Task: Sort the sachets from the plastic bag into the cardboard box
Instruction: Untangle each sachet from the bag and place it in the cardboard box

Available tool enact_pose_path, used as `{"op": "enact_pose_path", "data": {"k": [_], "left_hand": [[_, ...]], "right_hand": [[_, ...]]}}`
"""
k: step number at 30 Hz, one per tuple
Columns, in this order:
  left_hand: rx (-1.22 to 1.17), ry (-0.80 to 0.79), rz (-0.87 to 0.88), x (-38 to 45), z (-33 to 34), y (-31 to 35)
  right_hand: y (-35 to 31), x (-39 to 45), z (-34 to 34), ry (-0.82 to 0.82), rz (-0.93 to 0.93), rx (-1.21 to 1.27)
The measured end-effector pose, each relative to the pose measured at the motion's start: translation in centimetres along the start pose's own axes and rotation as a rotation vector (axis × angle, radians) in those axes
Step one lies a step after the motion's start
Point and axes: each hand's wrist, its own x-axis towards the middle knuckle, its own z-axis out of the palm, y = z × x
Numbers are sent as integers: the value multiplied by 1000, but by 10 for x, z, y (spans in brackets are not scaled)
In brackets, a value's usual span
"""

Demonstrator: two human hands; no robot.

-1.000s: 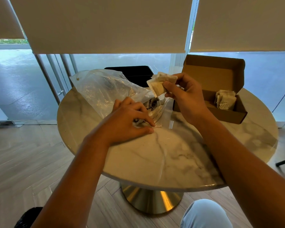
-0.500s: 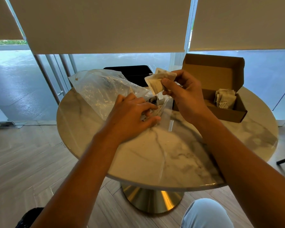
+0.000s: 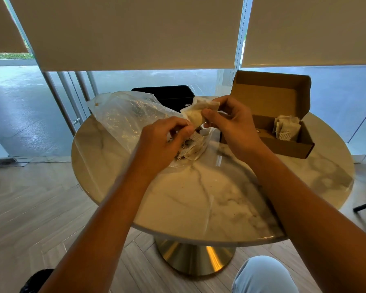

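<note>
Sachets pinched in right hand over plastic bag on desk, left hand fingers curled on another; collecting step, next likely carry right into cardboard box.

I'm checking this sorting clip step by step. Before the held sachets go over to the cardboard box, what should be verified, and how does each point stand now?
1. Right hand holds the held sachets firmly: ok, thumb and fingers pinch them.
2. Left hand free of the bundle: cannot tell; its fingertips lie at the lower edge.
3. Cardboard box open, lid upright: ok.
4. Room in the box beside the boxed sachets: ok, near part bare.
5. Plastic bag lies steady on the table: ok.
6. Number of sachets held: cannot tell.
</note>
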Motion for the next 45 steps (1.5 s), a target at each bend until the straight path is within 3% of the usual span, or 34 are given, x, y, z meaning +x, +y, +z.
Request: {"op": "enact_pose_path", "data": {"k": [5,11,19,27,41,45], "left_hand": [[5,134,-64,1,-3,-2],[75,156,9,1,-3,-8],[62,171,-18,2,-2,-12],[-51,187,-222,0,-4,-4],[-30,189,-36,0,-6,-6],[-61,179,-51,0,-5,-6]], "right_hand": [[0,-4,4,-173,18,-39],[-1,-6,7,-264,95,51],[-3,-7,7,-292,131,83],[-3,-5,5,-185,91,112],[0,-5,6,-264,187,101],[2,-6,4,-275,119,-40]]}}
